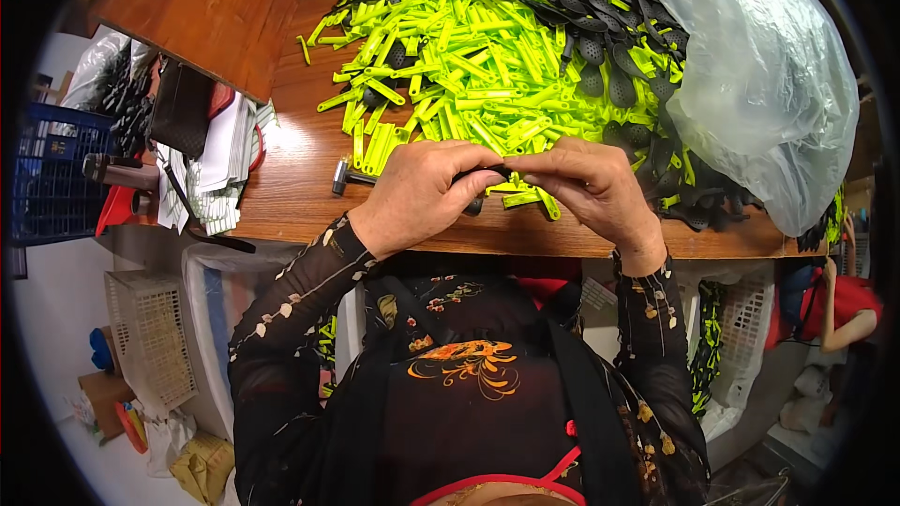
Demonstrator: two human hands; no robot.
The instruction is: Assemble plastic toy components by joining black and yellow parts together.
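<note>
My left hand (424, 195) is closed, thumb and fingers pinching a small black plastic piece (493, 171) just above the table's front part. From the other side my right hand (592, 186) is closed on the same piece, its fingertips meeting the left ones; most of the piece is hidden by the fingers. Under my left hand lies a hammer (340, 176), its metal head showing at the left. Right beyond both hands spreads a heap of bright green plastic strips (469, 84), with a few loose strips (532, 199) below my fingers.
Black pieces with perforated oval ends (621, 86) pile up at the back and right. A clear plastic bag (764, 94) covers the right side of the wooden table (300, 169). Papers (225, 155) and a blue crate (61, 169) are at left; another person (848, 309) is far right.
</note>
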